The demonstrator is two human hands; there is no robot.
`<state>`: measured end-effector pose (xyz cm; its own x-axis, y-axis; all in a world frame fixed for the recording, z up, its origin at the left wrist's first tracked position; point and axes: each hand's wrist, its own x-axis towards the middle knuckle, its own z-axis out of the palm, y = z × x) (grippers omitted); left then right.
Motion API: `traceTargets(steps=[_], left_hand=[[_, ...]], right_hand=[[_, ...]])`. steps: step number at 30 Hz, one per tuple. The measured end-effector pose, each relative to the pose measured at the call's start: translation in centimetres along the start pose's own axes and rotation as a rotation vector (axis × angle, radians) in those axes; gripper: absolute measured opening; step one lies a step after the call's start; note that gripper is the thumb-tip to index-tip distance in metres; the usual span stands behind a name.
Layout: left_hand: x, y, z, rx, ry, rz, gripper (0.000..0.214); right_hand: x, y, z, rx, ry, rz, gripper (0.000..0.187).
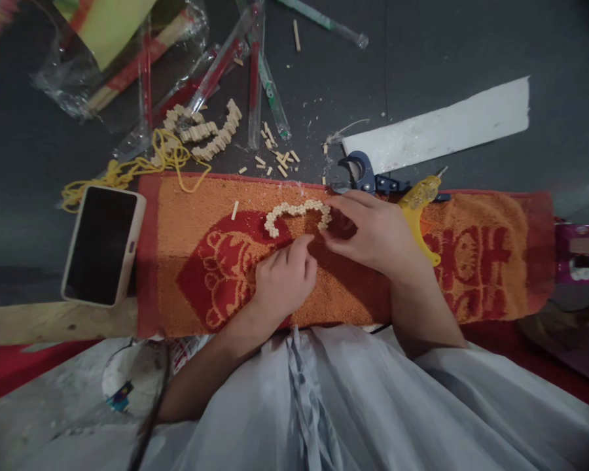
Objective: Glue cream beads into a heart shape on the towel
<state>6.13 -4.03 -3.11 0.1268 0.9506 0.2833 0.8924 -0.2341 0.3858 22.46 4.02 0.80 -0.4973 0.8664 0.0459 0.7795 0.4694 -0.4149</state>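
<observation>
A curved strip of short pale wooden sticks [297, 209], packed side by side with their ends showing, lies on an orange and red towel [177, 261]. My right hand [377, 235] is closed at the strip's right end, index finger and thumb on either side of it. Just below the strip, my left hand [285, 276] rests with curled fingers, thumb and forefinger together; whatever is between them cannot be made out. To the left of the strip lies one loose stick [235, 210]. By my right wrist are a yellow glue gun [419, 203] and dark blue cutters [366, 171].
A phone [103, 245] lies at the towel's left end, near yellow cord [167, 154]. Beyond the towel are finished-looking wooden strips [220, 134], loose stick pieces [285, 160], plastic-wrapped sticks [220, 65] and a white board [442, 127].
</observation>
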Motion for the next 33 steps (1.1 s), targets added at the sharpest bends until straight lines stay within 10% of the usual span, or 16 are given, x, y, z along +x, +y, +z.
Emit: traceTargets(steps=[33], left_hand=[[0.90, 0.57, -0.29, 0.107, -0.244, -0.069, 0.032]], right_hand=[[-0.11, 0.26, -0.61, 0.083, -0.001, -0.007, 0.029]])
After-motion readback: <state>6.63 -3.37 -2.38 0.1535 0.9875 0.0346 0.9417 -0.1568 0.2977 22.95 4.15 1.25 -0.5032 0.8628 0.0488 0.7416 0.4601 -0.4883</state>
